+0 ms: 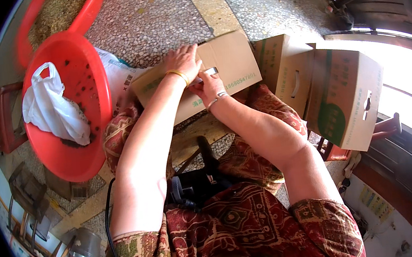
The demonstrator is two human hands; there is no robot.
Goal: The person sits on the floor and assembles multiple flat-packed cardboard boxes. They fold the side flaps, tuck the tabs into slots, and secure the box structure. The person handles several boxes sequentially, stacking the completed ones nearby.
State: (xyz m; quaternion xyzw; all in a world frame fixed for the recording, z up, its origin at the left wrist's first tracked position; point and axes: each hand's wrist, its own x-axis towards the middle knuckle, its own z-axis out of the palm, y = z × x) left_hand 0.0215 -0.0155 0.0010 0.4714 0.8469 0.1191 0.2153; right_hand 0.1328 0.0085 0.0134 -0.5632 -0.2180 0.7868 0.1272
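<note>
A brown cardboard box (231, 57) with green print lies across in front of my knees. My left hand (183, 64), a yellow bangle at its wrist, rests flat on the box's upper side with the fingers stretched out. Close beside it, my right hand (210, 88), with a silver bangle, has its fingers bent at the box's hand slot (211, 70). Thumb and fingertips are pressed together there, on the cardboard at the slot's edge. The slot's inside is mostly hidden by these fingers.
Two more cardboard boxes (344, 72) stand at my right, at least one on a red stool (334, 150). To my left is a red basin (97, 85) holding a white plastic bag (54, 107). Behind it sits another red basin (94, 14) with grainy stuff. A white sack (117, 75) lies between.
</note>
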